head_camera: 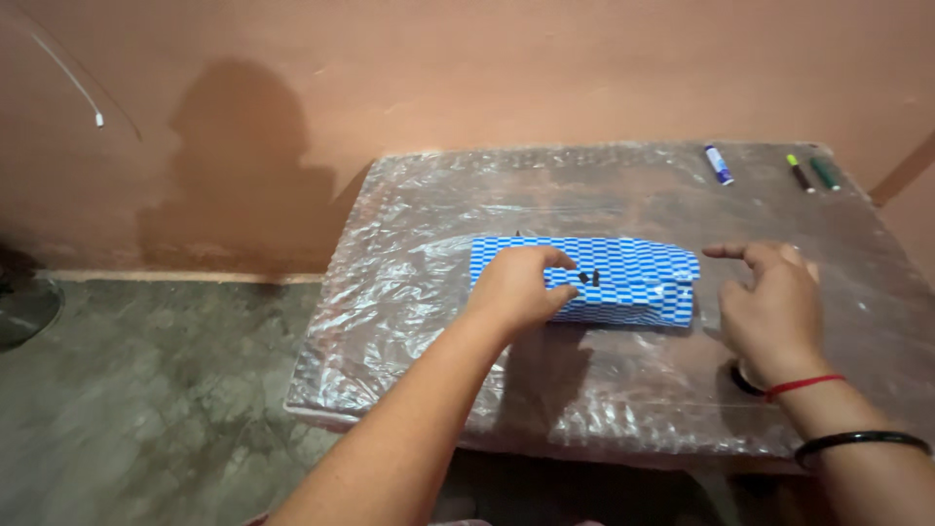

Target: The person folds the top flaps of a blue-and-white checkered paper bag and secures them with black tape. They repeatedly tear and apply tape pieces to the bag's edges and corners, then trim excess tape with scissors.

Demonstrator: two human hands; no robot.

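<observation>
**Two hands at a checked parcel on the wrapped bench**

A box wrapped in blue-and-white checked paper (623,281) lies at the middle of the bench (438,380), which is covered in clear bubble wrap. The left hand (516,290) rests on the parcel's left part, fingers curled down onto the paper, grasping nothing. The right hand (769,307) hovers just beside the parcel's right end, fingers loosely spread, index extended, holding nothing. Near the far right corner lie a blue-and-white glue stick (719,164) and two markers (812,173).
</observation>
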